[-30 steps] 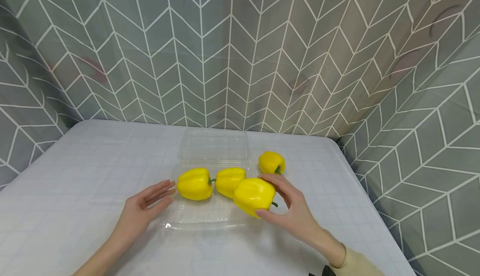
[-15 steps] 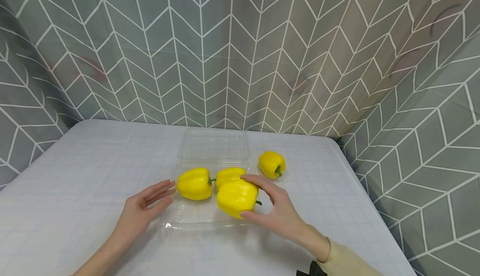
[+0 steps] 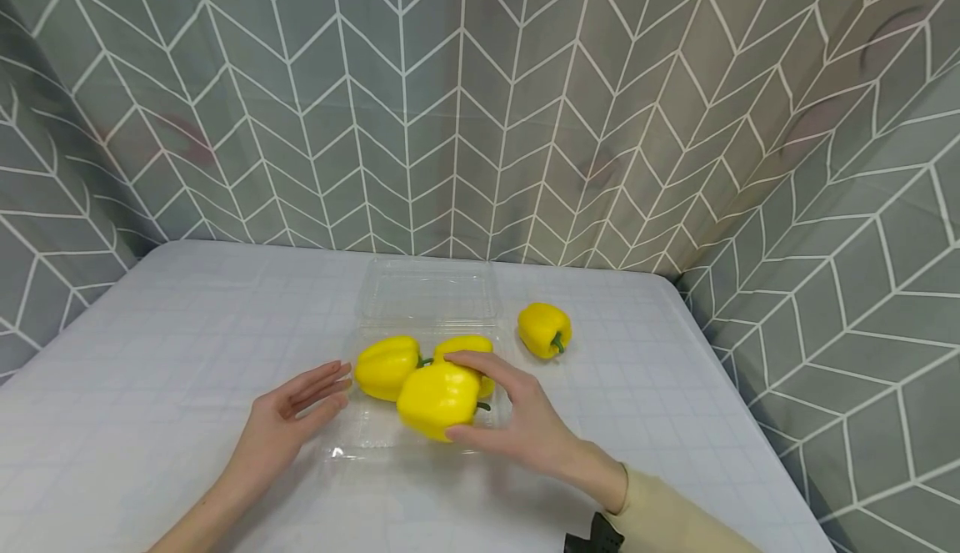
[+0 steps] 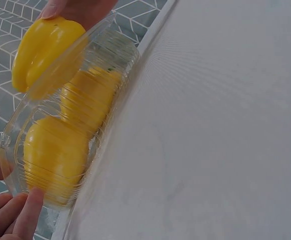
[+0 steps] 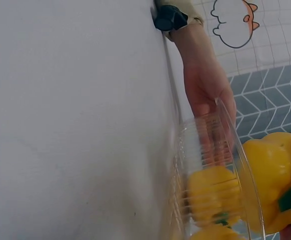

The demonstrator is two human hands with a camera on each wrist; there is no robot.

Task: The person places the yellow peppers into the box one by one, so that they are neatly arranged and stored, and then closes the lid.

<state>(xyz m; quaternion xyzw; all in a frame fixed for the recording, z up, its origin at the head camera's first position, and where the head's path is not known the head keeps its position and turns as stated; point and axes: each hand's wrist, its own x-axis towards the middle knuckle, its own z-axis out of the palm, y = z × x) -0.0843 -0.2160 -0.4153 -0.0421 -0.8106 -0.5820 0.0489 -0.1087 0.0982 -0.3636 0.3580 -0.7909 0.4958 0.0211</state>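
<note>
My right hand (image 3: pixel 517 415) grips a yellow bell pepper (image 3: pixel 435 403) between thumb and fingers, its green stem toward the palm. In the left wrist view this held pepper (image 4: pixel 43 52) is above the rim of a clear plastic clamshell container (image 4: pixel 15 130). Two more yellow bell peppers lie inside the container: the left one (image 3: pixel 384 368) and the right one (image 3: pixel 462 344), which the held pepper and hand partly cover. At the container's left end is my left hand (image 3: pixel 288 415), fingers loosely extended; a fingertip (image 4: pixel 34 195) rests at the ribbed wall.
The container's lid (image 3: pixel 427 290) lies folded back toward the rear. One more yellow bell pepper (image 3: pixel 544 330) sits on the white-covered table (image 3: pixel 187 319) to the right of the container. A patterned grey curtain (image 3: pixel 450 119) stands behind.
My right hand has carried the bell pepper leftward over the container, in front of the two peppers inside. The left hand keeps its place; the loose pepper at the right rocked slightly.
</note>
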